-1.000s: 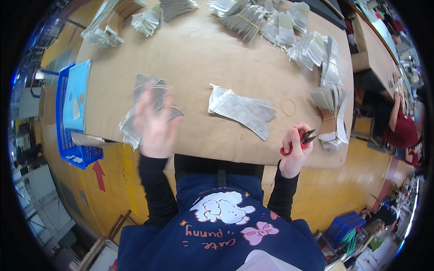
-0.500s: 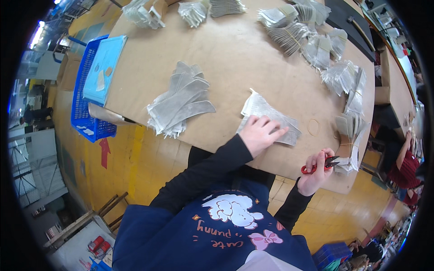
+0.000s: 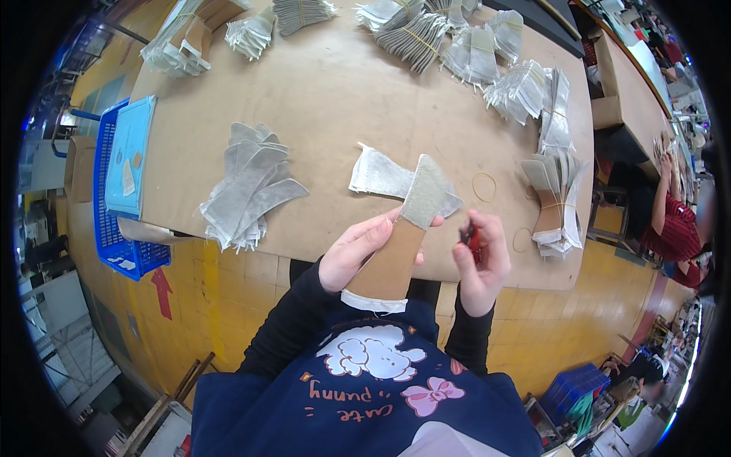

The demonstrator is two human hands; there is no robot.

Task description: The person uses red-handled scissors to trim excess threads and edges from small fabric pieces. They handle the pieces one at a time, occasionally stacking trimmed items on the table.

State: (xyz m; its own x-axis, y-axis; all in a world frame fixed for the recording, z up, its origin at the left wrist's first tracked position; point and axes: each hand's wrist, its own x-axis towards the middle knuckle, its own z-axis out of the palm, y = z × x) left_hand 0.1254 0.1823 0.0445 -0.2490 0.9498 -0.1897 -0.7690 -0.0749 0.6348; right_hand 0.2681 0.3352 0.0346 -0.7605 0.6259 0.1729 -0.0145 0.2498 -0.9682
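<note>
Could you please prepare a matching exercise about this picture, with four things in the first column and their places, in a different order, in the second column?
Things:
1. Red-handled snips
2. Brown-and-grey piece
3. Blue plastic basket
4. Loose pile of grey pieces

Places:
A. Beside the left edge of the table
B. Held in the left hand
C. On the table, between the basket and the hands
D. Held in the right hand

Right pairs: 1-D, 2-B, 3-A, 4-C

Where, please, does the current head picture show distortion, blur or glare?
Head view: the right edge of the table bows outward; the red snips look smeared; the brown and grey piece is fairly sharp; a light strip glares near the lower right rim.
</note>
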